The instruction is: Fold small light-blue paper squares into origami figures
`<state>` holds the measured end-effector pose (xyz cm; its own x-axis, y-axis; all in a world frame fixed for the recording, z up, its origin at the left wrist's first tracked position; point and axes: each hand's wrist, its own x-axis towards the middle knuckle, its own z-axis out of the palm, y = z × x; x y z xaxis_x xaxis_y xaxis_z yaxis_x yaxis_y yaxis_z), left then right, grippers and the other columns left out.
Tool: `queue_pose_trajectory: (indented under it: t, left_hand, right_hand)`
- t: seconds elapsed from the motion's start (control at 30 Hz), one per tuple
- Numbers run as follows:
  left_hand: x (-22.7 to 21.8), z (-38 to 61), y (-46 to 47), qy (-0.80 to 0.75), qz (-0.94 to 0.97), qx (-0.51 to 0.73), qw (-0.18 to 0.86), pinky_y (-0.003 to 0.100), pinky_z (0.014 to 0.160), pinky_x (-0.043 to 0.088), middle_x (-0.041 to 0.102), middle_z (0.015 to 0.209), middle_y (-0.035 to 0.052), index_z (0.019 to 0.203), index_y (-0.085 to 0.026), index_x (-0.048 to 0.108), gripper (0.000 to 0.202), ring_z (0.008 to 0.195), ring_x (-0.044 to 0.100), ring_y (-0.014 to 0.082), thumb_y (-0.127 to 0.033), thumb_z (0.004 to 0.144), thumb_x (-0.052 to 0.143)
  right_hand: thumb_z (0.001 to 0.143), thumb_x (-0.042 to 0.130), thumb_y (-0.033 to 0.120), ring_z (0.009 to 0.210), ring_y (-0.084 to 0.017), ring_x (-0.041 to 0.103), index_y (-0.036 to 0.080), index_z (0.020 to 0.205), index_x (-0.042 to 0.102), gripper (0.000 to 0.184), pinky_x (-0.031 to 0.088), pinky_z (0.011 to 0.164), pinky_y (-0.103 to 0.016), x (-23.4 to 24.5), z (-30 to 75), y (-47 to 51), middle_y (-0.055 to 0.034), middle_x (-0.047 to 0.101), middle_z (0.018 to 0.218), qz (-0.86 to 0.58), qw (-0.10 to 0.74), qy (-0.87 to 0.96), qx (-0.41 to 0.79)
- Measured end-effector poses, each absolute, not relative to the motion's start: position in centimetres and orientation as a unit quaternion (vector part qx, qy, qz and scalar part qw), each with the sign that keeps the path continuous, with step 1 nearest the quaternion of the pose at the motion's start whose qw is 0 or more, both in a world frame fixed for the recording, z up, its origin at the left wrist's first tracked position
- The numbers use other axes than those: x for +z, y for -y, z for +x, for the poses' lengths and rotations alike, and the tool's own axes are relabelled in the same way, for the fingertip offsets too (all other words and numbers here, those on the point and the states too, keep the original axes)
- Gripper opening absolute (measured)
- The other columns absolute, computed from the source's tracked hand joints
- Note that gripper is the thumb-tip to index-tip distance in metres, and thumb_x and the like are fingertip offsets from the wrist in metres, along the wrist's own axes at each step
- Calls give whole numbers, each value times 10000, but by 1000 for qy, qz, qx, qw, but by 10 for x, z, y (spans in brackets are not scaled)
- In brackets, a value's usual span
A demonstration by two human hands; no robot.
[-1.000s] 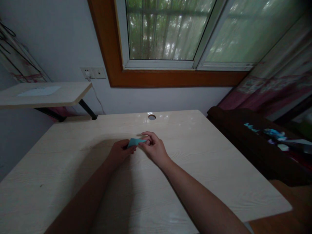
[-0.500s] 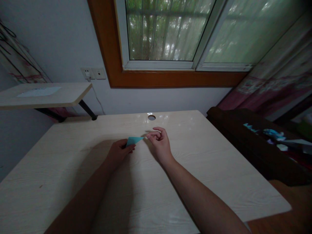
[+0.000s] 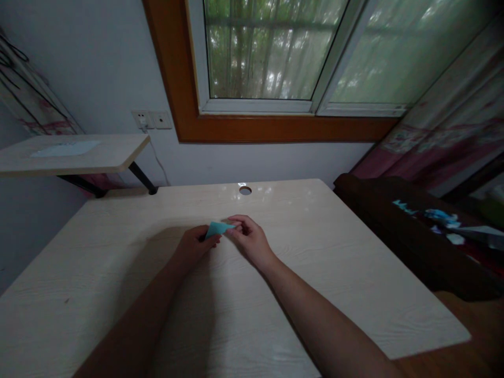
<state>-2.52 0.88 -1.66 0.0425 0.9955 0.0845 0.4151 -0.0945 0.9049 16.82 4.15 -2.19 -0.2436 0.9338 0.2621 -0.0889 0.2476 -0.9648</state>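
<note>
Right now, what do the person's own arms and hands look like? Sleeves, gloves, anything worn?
Left hand and right hand: no gloves, no rings I can make out. Left forearm and right forearm: bare as far as visible, no sleeves, watch, bracelet, cables or clear markings.

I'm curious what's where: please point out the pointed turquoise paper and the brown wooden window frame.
Pointed turquoise paper point(image 3: 217, 228): head view, its visible middle.
Brown wooden window frame point(image 3: 287, 129): head view, its lower rail.
</note>
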Motion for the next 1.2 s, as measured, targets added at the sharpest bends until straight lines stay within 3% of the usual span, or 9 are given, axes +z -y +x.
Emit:
queue_pose_trajectory:
  t: [0.43,1.0,1.2]
  left_hand:
    - [-10,-26,-6,-566,647,384,337,277,661,485,730,745,36,802,-175,721,255,702,663,197,-420,811,650]
    - [-11,-28,-6,-562,548,467,407,234,607,496,674,628,8,717,-163,688,213,610,631,141,-371,754,714]
    - [-11,-35,-7,-558,513,523,390,244,613,491,699,687,23,766,-167,708,220,611,621,136,-387,765,704]
  right_hand:
    - [786,718,308,662,-128,518,229,1046,681,274,444,638,-253,-17,167,-37,3,618,802,-359,494,621,491]
    - [708,788,284,600,-99,455,204,953,629,303,365,577,-226,-21,164,-45,29,623,750,-363,580,504,527]
    - [720,772,319,622,-112,474,211,982,652,308,376,598,-241,-22,171,-51,27,595,758,-387,605,488,497]
